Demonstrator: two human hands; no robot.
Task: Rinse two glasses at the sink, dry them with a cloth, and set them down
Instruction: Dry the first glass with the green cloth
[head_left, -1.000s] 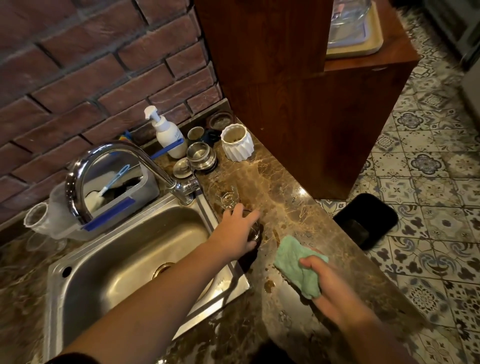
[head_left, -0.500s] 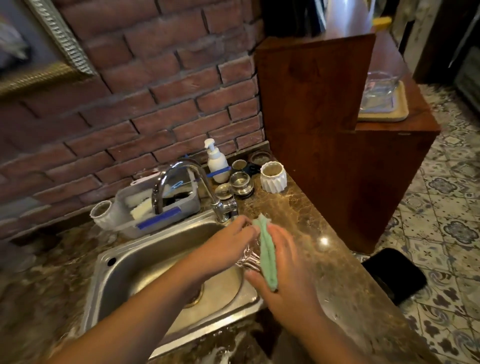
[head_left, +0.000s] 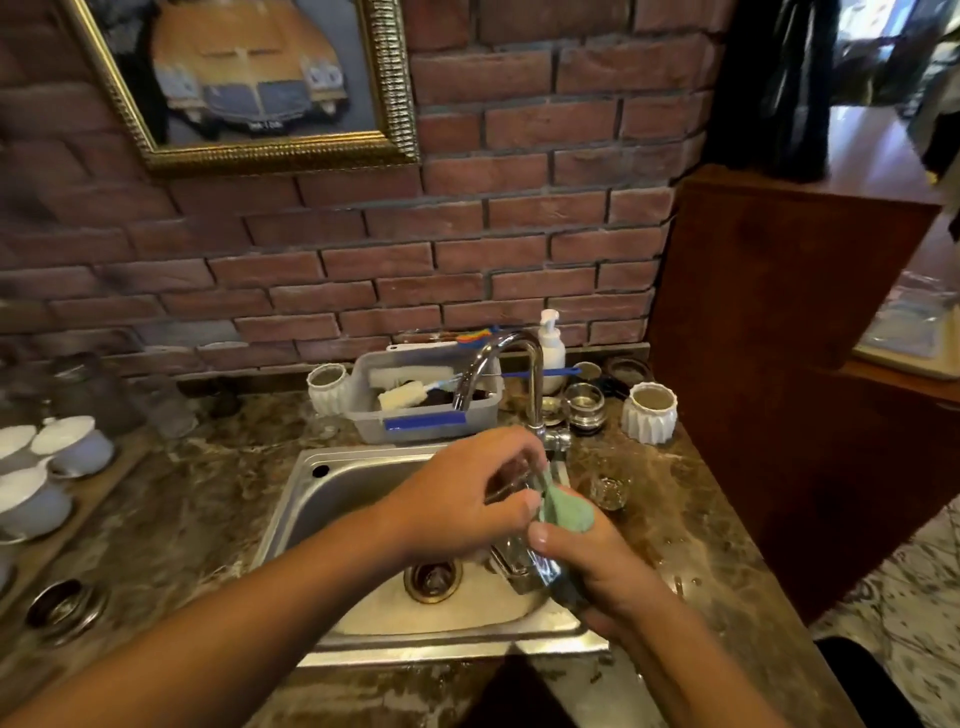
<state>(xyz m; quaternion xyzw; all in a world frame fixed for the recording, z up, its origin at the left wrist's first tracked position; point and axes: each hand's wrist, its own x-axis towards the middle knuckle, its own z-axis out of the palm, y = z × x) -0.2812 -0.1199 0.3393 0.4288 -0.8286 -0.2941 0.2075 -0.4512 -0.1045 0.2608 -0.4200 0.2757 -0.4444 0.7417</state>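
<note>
Left hand (head_left: 457, 499) is closing its grip round a clear drinking glass (head_left: 511, 525) over the steel sink (head_left: 332, 478), right hand (head_left: 587, 566) is pinching the green cloth (head_left: 563, 506) at its rim; second small clear glass (head_left: 609, 488) is sitting on the marble worktop (head_left: 691, 519); best rotating slowly, gripping firmly.

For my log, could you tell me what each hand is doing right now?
Left hand: closed on the glass.
Right hand: closed on the green cloth, against the glass.

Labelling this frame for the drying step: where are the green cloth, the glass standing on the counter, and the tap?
green cloth (head_left: 566, 506), head view, bunched middle
glass (head_left: 609, 488), head view, body
tap (head_left: 530, 358), head view, spout's bend
</note>
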